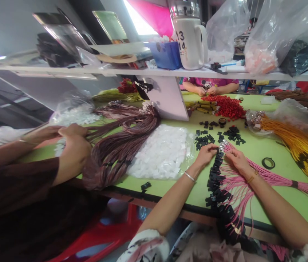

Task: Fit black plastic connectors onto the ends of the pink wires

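Note:
My left hand (207,155) is closed in a pinch at the top of a column of black connectors (214,178), a small black connector at its fingertips. Just right of it, my right hand (237,160) pinches at the pink wires (263,174) near their silvery ends (223,145); the fingers partly hide the wire. The pink wires fan out from a taped bundle at the right, and many end in black connectors that hang over the table's front edge. Loose black connectors (233,134) lie just beyond both hands.
A bag of white connectors (161,153) and brown wire bundles (121,145) lie left, where a co-worker's hands (74,142) work. Orange wires (293,134) and a black tape roll (268,163) lie right. Across the table, another person sits behind red-ended wires (226,106). A shelf (132,72) crosses above.

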`<state>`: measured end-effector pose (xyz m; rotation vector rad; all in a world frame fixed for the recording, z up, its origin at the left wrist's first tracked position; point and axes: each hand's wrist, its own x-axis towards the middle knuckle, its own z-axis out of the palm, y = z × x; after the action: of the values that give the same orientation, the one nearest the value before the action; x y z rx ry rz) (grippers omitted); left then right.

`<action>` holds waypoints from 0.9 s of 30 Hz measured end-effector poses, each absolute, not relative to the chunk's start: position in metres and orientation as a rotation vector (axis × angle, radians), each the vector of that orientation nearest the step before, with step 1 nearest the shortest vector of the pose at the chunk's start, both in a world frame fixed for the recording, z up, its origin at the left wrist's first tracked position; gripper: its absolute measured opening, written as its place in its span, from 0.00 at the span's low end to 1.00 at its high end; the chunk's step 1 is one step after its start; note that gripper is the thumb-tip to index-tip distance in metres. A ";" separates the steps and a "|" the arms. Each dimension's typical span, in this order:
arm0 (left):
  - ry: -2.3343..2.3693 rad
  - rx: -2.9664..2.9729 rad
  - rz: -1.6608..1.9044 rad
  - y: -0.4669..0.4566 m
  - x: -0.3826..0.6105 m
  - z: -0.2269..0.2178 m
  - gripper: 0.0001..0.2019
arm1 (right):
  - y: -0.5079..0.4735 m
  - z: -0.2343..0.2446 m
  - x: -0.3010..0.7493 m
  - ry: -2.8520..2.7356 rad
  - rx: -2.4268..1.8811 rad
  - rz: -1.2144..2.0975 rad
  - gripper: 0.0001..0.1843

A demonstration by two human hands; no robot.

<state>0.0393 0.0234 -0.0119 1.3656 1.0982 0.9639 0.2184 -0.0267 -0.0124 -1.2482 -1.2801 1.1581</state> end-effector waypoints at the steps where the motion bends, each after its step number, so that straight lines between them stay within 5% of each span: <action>1: 1.025 1.263 0.948 0.019 0.040 -0.010 0.10 | -0.028 -0.012 0.218 -1.307 -1.251 1.147 0.22; 27: 0.987 1.025 0.929 -0.008 0.044 0.000 0.10 | -0.035 0.000 0.215 -1.689 -1.336 0.945 0.13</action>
<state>0.0443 -0.0078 0.0004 1.0247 0.9869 0.9289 0.2153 -0.0355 0.0000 -1.3361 -1.6893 0.9447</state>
